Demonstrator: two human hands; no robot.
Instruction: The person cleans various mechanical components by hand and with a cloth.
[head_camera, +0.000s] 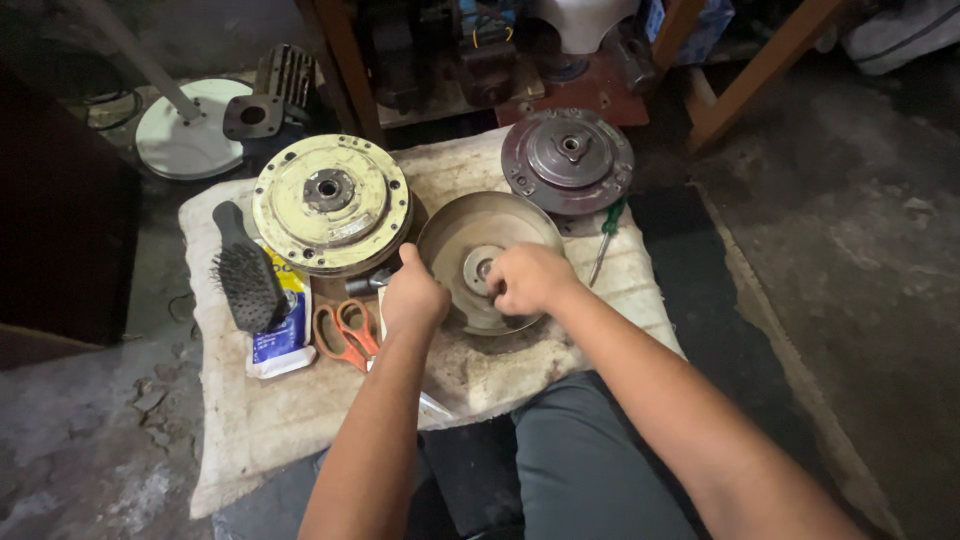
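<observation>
A round, dish-shaped brown metal disc (470, 230) lies on a dirty white cloth (260, 420) in front of me. My left hand (412, 296) grips the disc's left rim, thumb up on the edge. My right hand (530, 278) is closed over the disc's middle, fingers curled around the small hub there; what the fingers hold is hidden. A yellowish round metal assembly (330, 203) lies to the left of the disc. A grey-purple round metal assembly (567, 160) lies behind it to the right.
Orange-handled scissors (345, 332), a black bristle brush (243, 272) and a blue-and-white packet (280, 340) lie at the cloth's left. A green-handled screwdriver (606, 232) rests to the right of the disc. Wooden frame legs (750, 75), a white round plate (190, 130) and machine parts stand behind.
</observation>
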